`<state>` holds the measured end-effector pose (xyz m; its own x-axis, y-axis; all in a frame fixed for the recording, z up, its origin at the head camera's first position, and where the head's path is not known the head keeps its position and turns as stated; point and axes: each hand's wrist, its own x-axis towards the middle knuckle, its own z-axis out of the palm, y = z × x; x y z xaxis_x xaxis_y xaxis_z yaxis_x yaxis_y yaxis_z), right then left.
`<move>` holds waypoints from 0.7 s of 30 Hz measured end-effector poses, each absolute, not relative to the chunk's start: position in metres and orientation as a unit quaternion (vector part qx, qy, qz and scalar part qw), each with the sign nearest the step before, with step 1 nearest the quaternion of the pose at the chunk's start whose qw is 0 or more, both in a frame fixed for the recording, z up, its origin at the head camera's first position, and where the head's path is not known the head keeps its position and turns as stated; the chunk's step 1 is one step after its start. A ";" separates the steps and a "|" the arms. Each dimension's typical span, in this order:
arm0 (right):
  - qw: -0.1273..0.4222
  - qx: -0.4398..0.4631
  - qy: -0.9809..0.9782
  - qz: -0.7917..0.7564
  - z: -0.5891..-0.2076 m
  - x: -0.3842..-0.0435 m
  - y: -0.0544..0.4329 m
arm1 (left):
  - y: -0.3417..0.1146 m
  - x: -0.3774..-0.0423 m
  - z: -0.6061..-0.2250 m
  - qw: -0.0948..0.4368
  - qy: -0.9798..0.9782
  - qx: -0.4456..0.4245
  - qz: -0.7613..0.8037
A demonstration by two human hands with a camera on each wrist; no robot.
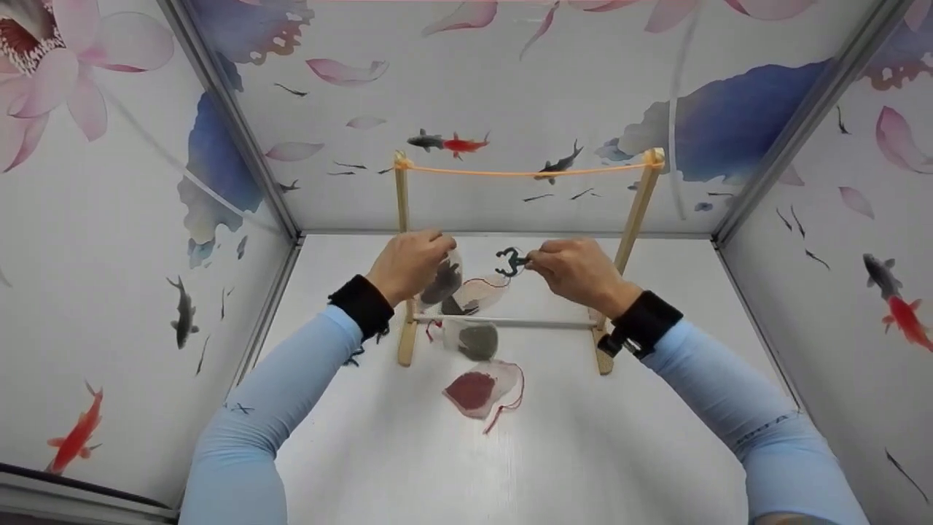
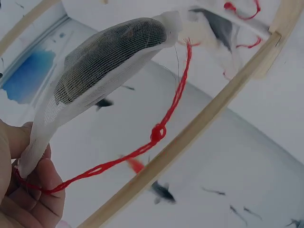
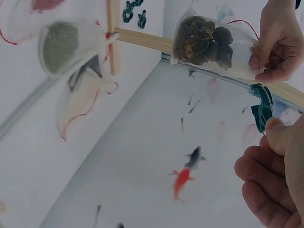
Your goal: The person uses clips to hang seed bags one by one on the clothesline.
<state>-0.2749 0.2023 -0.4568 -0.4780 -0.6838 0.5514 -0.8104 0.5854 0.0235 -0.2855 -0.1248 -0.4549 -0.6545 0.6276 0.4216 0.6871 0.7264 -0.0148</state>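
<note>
My left hand (image 1: 410, 264) pinches the gathered top of a white mesh drawstring bag (image 2: 114, 57) with dark contents. The bag hangs near the left post of a wooden frame, and its red cord (image 2: 161, 128) trails from the fingers. In the right wrist view, dark round pieces and brownish bits show through the bag (image 3: 204, 42). Between thumb and fingers, my right hand (image 1: 583, 273) holds a dark green clip (image 1: 510, 261) by one end; its other end points towards the bag. An orange string (image 1: 525, 173) stretches above both hands, touching neither.
The string runs between the frame's left post (image 1: 403, 197) and right post (image 1: 635, 219); a pale rod (image 1: 525, 321) joins them lower down. On the white table lie a red-filled bag (image 1: 470, 394), a green-filled bag (image 1: 477, 341) and another pouch (image 1: 485, 292). Green clips (image 3: 132, 10) lie beyond the left post.
</note>
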 end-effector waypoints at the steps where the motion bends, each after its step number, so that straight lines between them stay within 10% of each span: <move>1: 0.268 0.445 -0.846 0.118 -0.447 -0.279 0.199 | -0.125 -0.287 -0.447 0.213 -0.905 -0.364 -0.065; 11: 0.339 0.494 -0.796 0.088 -0.349 -0.312 0.161 | -0.128 -0.298 -0.375 0.339 -0.854 -0.393 -0.013; 21: 0.228 0.475 -0.848 0.059 -0.308 -0.338 0.129 | -0.138 -0.310 -0.343 0.374 -0.852 -0.365 -0.012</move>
<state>-0.3382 0.1291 -0.3084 -0.4436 -0.7791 0.4430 -0.8327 0.5410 0.1175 -0.3096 -0.1385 -0.3427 -0.4527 0.6137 0.6469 0.6320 0.7326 -0.2528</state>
